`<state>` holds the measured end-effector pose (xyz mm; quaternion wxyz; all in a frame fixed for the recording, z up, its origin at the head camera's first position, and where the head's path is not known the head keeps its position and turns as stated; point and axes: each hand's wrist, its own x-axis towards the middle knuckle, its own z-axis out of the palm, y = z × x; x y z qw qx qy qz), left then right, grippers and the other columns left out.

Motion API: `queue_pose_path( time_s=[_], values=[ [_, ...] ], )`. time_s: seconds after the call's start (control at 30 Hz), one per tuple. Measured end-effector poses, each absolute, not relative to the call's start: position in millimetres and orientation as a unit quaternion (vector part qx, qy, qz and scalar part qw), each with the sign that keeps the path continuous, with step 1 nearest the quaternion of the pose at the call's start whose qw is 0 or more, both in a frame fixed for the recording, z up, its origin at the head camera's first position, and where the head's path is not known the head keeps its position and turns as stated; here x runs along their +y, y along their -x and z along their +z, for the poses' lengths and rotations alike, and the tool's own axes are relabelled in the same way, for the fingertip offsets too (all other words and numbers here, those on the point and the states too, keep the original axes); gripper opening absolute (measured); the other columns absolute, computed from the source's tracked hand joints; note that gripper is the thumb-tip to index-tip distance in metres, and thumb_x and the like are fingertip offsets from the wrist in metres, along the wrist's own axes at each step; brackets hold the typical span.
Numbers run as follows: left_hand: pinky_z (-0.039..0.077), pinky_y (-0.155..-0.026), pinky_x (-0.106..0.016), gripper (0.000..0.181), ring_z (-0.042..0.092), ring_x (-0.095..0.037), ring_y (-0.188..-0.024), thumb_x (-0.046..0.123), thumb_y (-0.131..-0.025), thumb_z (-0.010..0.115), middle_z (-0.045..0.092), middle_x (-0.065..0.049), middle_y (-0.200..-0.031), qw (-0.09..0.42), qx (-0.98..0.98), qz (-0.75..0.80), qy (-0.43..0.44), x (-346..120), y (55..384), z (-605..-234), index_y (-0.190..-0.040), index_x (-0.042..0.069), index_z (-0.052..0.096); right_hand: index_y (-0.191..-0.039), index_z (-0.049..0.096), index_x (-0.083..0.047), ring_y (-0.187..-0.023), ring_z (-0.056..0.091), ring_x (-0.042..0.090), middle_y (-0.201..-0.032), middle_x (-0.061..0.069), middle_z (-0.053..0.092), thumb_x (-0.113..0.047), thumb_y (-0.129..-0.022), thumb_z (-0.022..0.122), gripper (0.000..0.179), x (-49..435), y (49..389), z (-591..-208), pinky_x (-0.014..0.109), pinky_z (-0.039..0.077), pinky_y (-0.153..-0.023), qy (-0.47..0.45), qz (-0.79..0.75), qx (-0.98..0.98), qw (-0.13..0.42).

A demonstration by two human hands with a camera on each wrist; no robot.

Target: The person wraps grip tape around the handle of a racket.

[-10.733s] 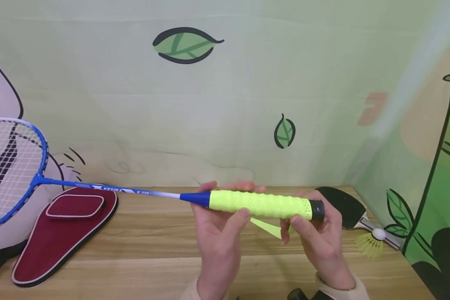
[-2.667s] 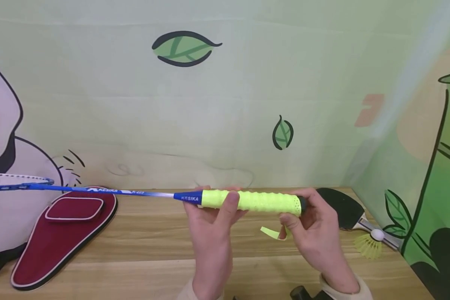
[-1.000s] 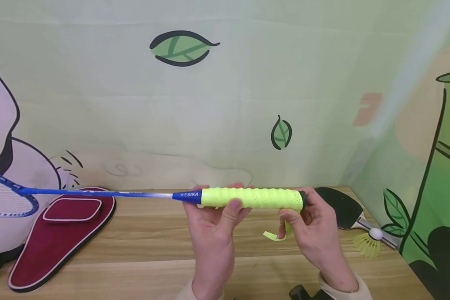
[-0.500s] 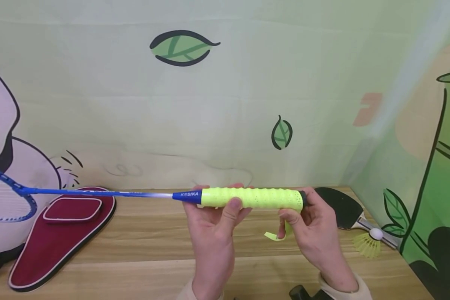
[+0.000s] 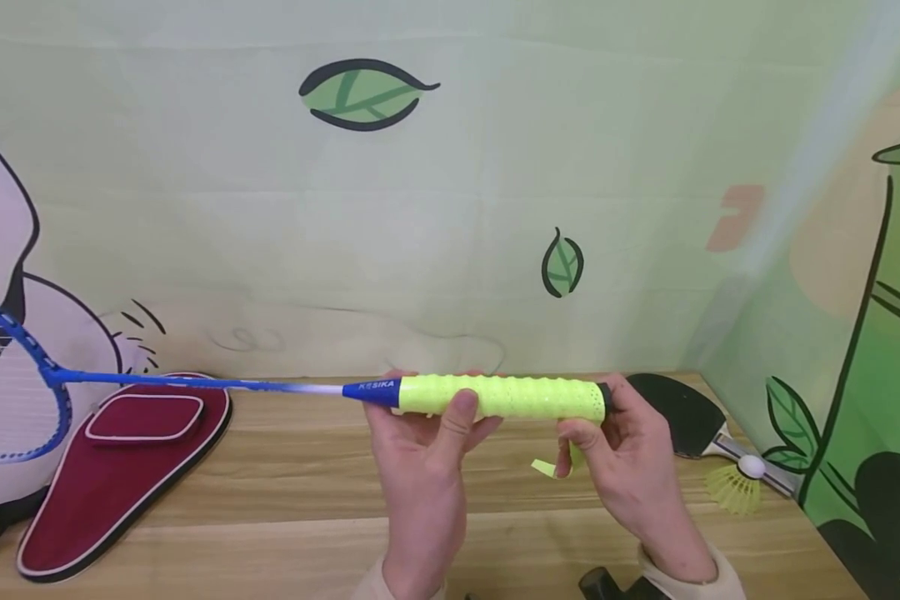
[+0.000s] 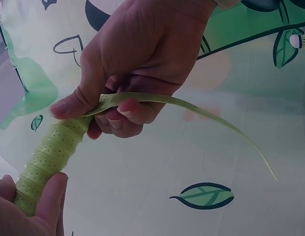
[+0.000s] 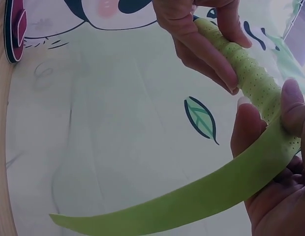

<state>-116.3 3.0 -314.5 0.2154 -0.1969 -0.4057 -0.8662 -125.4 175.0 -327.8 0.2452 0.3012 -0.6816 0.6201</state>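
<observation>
A blue badminton racket [image 5: 262, 386] lies level across the head view, its strung head [image 5: 60, 400] partly cut off at the left edge. Ribbed, perforated yellow-green grip tape [image 5: 502, 396] wraps its handle. My left hand [image 5: 423, 475] holds the handle near the blue cone, thumb in front and fingers behind. At the black butt end, my right hand [image 5: 641, 475] grips the handle and pinches the tape. A loose tape tail [image 5: 544, 468] hangs below it. The right wrist view shows this tail [image 7: 192, 199] long and tapering to a point; the left wrist view shows it edge-on.
On the wooden table [image 5: 307, 550], a dark red paddle case [image 5: 120, 475] lies at left. A black table-tennis paddle [image 5: 675, 412] and a yellow shuttlecock [image 5: 738, 483] lie at right. A black object [image 5: 607, 583] shows at the bottom edge. A printed cloth [image 5: 457, 208] stands behind.
The racket has turned about its shaft: its head, nearly edge-on 2.7 seconds ago, now shows more strings. Both hands keep nearly the same places. The tape tail's visible tip has shifted slightly right.
</observation>
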Motion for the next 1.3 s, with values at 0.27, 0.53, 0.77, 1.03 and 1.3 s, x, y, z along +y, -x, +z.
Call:
queue_pose_path(
  time_s=[0.27,0.53,0.77,1.03,1.3],
  values=[
    [0.059,-0.074,-0.052,0.039,0.066,-0.026,-0.091,-0.004,-0.092,0.063,0.058,-0.015,-0.098,0.213,-0.404,-0.87,0.187,4.3,115.6,-313.4,-0.115,0.004,0.032,-0.099,0.05,0.01,-0.047,0.059,0.017,-0.075,0.008,0.057,-0.003,-0.091,0.061,0.018,173.9,127.1,-328.1,0.029,0.051,-0.04,-0.338,0.62,-0.66,0.257],
    [0.059,-0.073,-0.053,0.04,0.065,-0.026,-0.09,-0.002,-0.091,0.064,0.057,-0.015,-0.099,0.211,-0.403,-0.872,0.178,5.3,115.4,-313.3,-0.116,0.004,0.034,-0.102,0.052,0.011,-0.048,0.057,0.018,-0.074,0.009,0.056,0.004,-0.092,0.059,0.014,175.1,126.5,-327.7,0.029,0.051,-0.039,-0.338,0.625,-0.656,0.255],
    [0.058,-0.075,-0.052,0.038,0.066,-0.026,-0.09,-0.004,-0.091,0.063,0.058,-0.016,-0.098,0.227,-0.398,-0.871,0.176,7.7,115.0,-314.5,-0.115,0.002,0.033,-0.1,0.052,0.008,-0.049,0.054,0.017,-0.072,0.009,0.056,0.007,-0.093,0.056,0.007,176.7,125.1,-326.9,0.028,0.05,-0.039,-0.303,0.62,-0.684,0.237],
    [0.058,-0.073,-0.052,0.036,0.066,-0.026,-0.089,-0.003,-0.092,0.063,0.058,-0.015,-0.097,0.239,-0.39,-0.871,0.177,8.2,115.9,-315.7,-0.114,0.001,0.035,-0.103,0.055,0.01,-0.056,0.054,0.017,-0.077,0.008,0.059,0.007,-0.091,0.06,0.014,177.5,122.9,-326.3,0.027,0.048,-0.039,-0.272,0.665,-0.664,0.205],
    [0.059,-0.072,-0.051,0.036,0.066,-0.025,-0.089,-0.003,-0.092,0.063,0.059,-0.013,-0.097,0.232,-0.385,-0.878,0.165,7.1,114.9,-314.6,-0.114,0.0,0.035,-0.138,0.043,0.007,-0.066,0.058,0.016,-0.083,0.007,0.06,0.004,-0.093,0.059,0.047,176.9,122.1,-324.6,0.028,0.047,-0.038,-0.296,0.678,-0.643,0.198]
  ],
)
